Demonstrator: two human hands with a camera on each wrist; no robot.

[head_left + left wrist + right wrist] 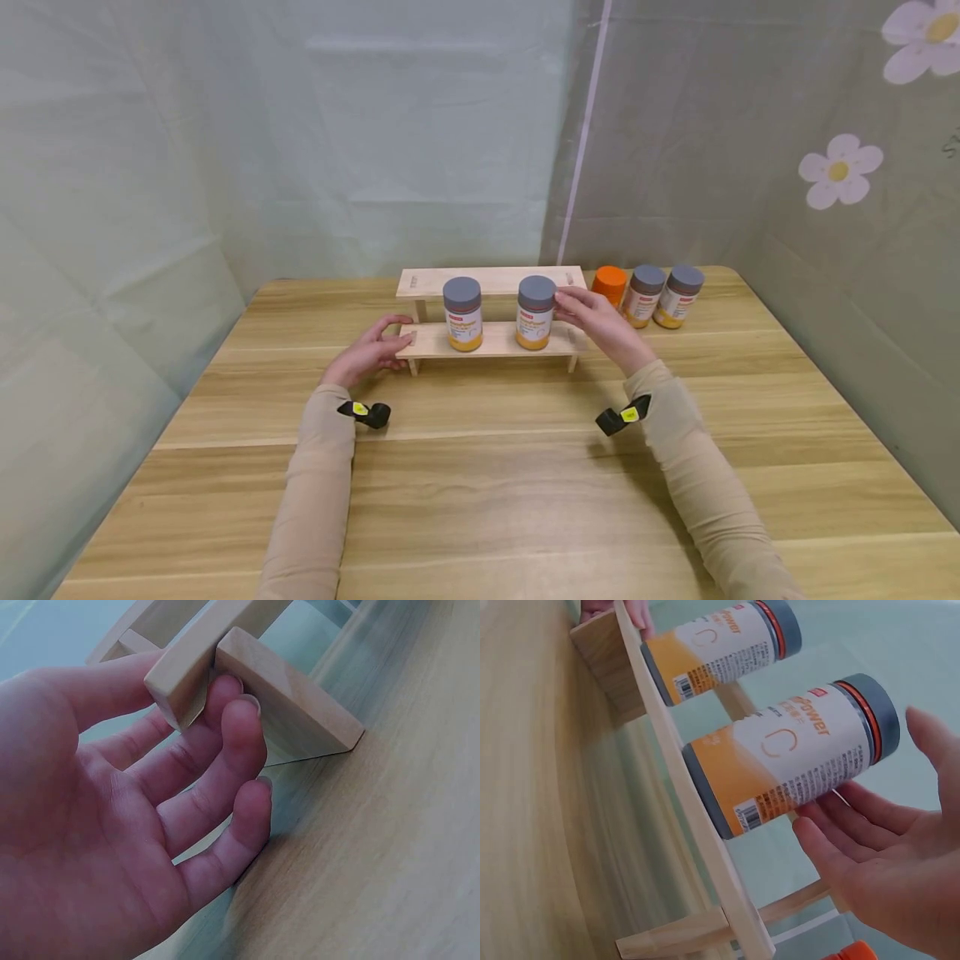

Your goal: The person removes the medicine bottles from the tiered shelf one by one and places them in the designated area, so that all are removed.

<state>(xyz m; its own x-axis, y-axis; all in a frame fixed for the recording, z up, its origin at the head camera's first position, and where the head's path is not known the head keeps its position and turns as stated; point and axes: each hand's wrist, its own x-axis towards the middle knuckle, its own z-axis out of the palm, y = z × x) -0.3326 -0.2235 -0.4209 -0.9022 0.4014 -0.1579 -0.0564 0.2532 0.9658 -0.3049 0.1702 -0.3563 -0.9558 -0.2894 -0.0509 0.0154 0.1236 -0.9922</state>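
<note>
A two-tier wooden shelf point(498, 340) stands on the table in the head view. On its lower board two jars with grey lids and white-and-orange labels stand upright, a left jar point(463, 319) and a right jar point(535, 321). My left hand point(371, 348) holds the left end of that board, its fingers curled around the board's end point(176, 690) in the left wrist view. Beside the right jar is my right hand point(900, 851), fingers loosely extended along its side and thumb apart from the lid.
Right of the shelf, on the wooden table point(480, 492), stand an orange-lidded container point(610, 282) and two more grey-lidded jars, a nearer one point(642, 300) and an outer one point(678, 298). A pale curtain point(420, 142) hangs behind the table.
</note>
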